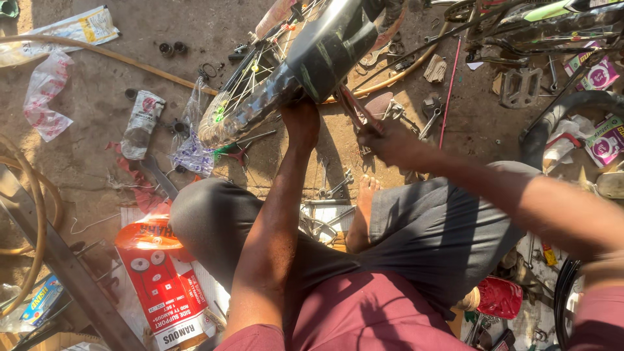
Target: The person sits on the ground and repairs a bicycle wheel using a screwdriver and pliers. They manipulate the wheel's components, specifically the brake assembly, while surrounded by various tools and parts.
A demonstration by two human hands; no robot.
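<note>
Nearest the camera: maroon shirt, grey trousers, legs folded on the ground, one bare foot tucked between the knees.

Left hand: arm extended forward, fingers closed on the lower edge of the black mudguard. Right hand: closed around a thin reddish stay that ran from the hand up to the mudguard; whether a tool was also gripped could not be told.

Mudguard: wrapped over a bicycle wheel with beaded spokes, held tilted just beyond the knees. Long axis ran from lower left to upper right, the upper end leaving the top of the view.

Open room: bare dirt floor left of the wheel, edged by a plastic wrapper and a long wooden stick. To the right the space was tight.

Surroundings: spanners on the ground between the hands and the foot; a red printed carton beside the left knee; a metal pedal, a black tyre and small boxes to the right; a bicycle frame farthest off, at top right.
</note>
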